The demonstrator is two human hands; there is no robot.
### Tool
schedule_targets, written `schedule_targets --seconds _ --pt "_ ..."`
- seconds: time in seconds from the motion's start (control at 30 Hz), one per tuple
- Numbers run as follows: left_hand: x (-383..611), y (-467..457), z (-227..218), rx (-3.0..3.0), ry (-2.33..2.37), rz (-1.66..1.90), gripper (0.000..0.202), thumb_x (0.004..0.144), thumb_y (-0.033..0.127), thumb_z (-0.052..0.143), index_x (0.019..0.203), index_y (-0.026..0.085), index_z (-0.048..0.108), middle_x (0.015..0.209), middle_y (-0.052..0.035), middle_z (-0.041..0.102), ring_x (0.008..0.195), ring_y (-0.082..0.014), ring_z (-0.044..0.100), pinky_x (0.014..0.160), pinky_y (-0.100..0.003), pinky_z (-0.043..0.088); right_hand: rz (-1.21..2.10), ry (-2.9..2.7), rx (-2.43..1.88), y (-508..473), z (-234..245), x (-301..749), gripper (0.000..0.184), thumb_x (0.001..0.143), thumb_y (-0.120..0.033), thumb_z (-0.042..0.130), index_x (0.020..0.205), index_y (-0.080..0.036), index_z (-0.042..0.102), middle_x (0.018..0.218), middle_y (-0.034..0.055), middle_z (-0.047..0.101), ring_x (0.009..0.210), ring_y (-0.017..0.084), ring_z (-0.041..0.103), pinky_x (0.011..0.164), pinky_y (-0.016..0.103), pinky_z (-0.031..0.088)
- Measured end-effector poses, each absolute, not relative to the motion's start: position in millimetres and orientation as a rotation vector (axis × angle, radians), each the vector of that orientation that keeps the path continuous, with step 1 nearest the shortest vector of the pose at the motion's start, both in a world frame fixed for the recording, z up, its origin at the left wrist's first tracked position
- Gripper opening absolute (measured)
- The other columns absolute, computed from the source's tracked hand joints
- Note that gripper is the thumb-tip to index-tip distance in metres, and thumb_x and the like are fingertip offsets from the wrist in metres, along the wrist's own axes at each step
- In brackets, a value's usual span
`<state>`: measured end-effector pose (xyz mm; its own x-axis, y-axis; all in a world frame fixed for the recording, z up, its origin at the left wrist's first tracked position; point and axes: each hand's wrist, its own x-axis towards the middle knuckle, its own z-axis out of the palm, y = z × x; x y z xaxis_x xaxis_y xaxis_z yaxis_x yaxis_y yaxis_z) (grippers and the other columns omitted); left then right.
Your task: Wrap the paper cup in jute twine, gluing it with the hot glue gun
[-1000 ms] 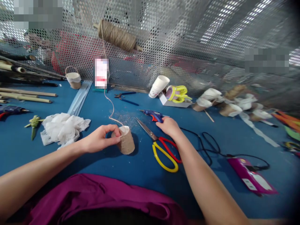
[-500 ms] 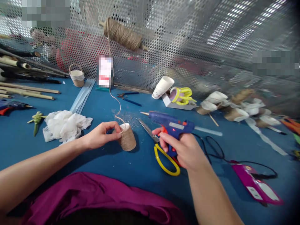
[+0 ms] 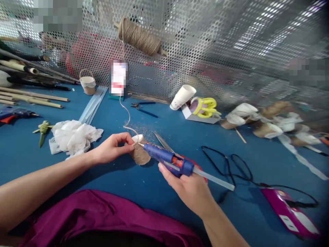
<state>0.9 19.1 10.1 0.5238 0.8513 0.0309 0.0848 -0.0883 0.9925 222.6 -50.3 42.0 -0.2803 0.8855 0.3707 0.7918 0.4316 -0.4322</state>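
Observation:
My left hand (image 3: 113, 148) pinches the rim of a small twine-wrapped cup (image 3: 140, 154) lying on the blue table (image 3: 144, 185). A loose strand of twine (image 3: 126, 116) runs from the cup up to a spool (image 3: 140, 37) on the mesh wall. My right hand (image 3: 189, 188) grips a blue glue gun (image 3: 168, 158) with a glue stick out the back, and its nozzle touches the cup near my left fingertips. Scissors (image 3: 162, 141) with red and yellow handles lie under the gun, mostly hidden.
White netting (image 3: 73, 136) lies left of my left hand. A black cord (image 3: 231, 168) leads to a magenta power box (image 3: 289, 212) at right. Paper cups (image 3: 183, 96), wrapped cups (image 3: 267, 118), pliers (image 3: 143, 106), bamboo sticks (image 3: 31, 97) and another glue gun (image 3: 14, 113) sit farther back.
My right hand picked the glue gun up from the table beside the scissors, lifted it, then swung it left and down until its nozzle reached the cup. My left hand stayed on the cup.

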Motion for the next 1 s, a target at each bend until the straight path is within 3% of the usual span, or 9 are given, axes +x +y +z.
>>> schedule_targets --seconds 0.17,1.0 --pt "1.1 19.1 10.6 1.553 0.844 0.779 0.018 0.078 0.029 0.054 0.072 0.014 0.049 0.075 -0.0016 0.055 0.071 -0.0116 0.049 0.070 -0.026 0.039 0.325 -2.070 -1.388 -50.7 41.4 220.8 0.009 0.080 -0.026 0.055 0.082 -0.019 0.061 0.073 0.0015 0.069 0.067 0.017 0.067 0.061 0.025 0.053" --pt "-0.3 18.2 10.5 1.558 0.817 0.765 0.017 0.080 0.029 0.054 0.074 0.013 0.051 0.079 -0.0032 0.056 0.075 -0.0128 0.050 0.072 -0.027 0.040 0.341 -2.051 -1.423 -53.7 41.5 224.2 0.004 0.081 -0.024 0.056 0.082 -0.020 0.057 0.069 0.0011 0.066 0.061 0.016 0.064 0.057 0.025 0.050"
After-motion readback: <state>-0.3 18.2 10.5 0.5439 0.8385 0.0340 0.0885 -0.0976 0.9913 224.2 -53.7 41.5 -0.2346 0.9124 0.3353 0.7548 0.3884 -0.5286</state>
